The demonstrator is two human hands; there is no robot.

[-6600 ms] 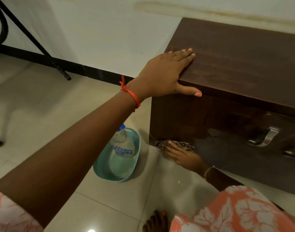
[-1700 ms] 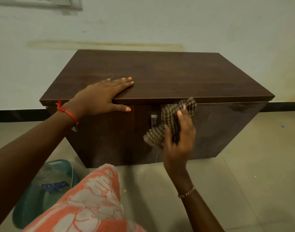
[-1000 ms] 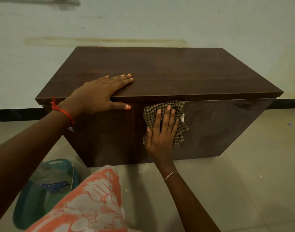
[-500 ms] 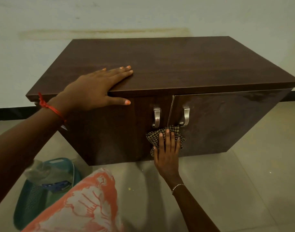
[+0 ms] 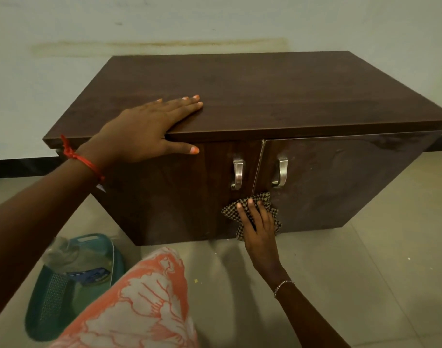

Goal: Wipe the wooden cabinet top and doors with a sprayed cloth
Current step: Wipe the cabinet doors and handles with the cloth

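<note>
A low dark wooden cabinet (image 5: pixel 277 96) stands on the floor against the wall, both doors closed, with two metal handles (image 5: pixel 238 174) at the middle seam. My left hand (image 5: pixel 144 131) lies flat on the front left edge of the top, thumb hooked over the edge. My right hand (image 5: pixel 258 227) presses a brown checked cloth (image 5: pixel 262 200) against the lower part of the doors, just under the handles at the seam. The palm covers most of the cloth.
A teal plastic basket (image 5: pixel 49 297) sits on the tiled floor at the lower left and holds a clear spray bottle with a blue label (image 5: pixel 89 275). My knee in orange floral fabric (image 5: pixel 139 305) fills the bottom centre. A black skirting runs along the wall.
My right hand has slid the cloth down the door fronts from just under the top edge to below the handles, uncovering them. My left hand has stayed on the cabinet top.
</note>
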